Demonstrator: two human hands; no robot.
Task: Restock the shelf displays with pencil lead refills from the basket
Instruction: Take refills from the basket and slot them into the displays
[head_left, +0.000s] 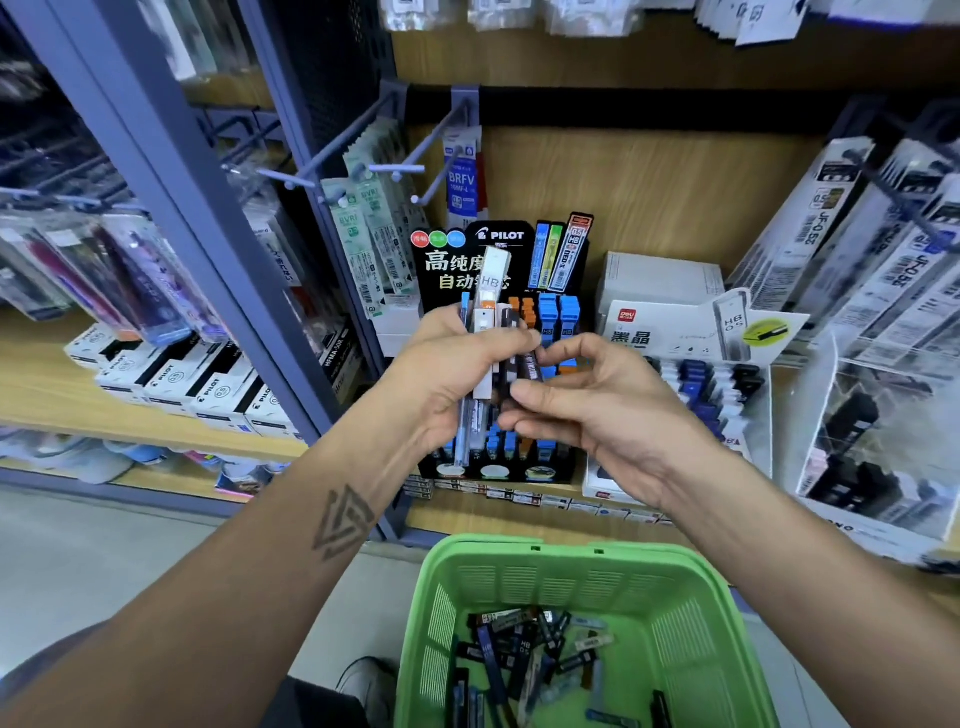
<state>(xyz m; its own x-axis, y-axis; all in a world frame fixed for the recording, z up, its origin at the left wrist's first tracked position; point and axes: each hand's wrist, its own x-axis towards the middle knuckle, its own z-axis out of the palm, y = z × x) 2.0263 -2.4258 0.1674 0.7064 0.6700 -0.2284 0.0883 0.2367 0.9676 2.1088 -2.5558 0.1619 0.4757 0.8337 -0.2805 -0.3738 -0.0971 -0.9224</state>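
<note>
the left hand (447, 374) grips a fan of refills (485, 332) upright, likely as a ready stock. the right hand (587, 395) pinches a dark one from the fan, probably to slot into the pilot display (540, 470) behind. more refills lie in the green basket (691, 587) below.

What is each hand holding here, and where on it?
Left hand grips a bunch of lead refill cases around their middles; right hand pinches one dark case at its lower end.

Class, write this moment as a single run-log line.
left hand: grips refill cases | right hand: pinches dark case | basket: refills remain | stage: sorting before Pilot display
</note>
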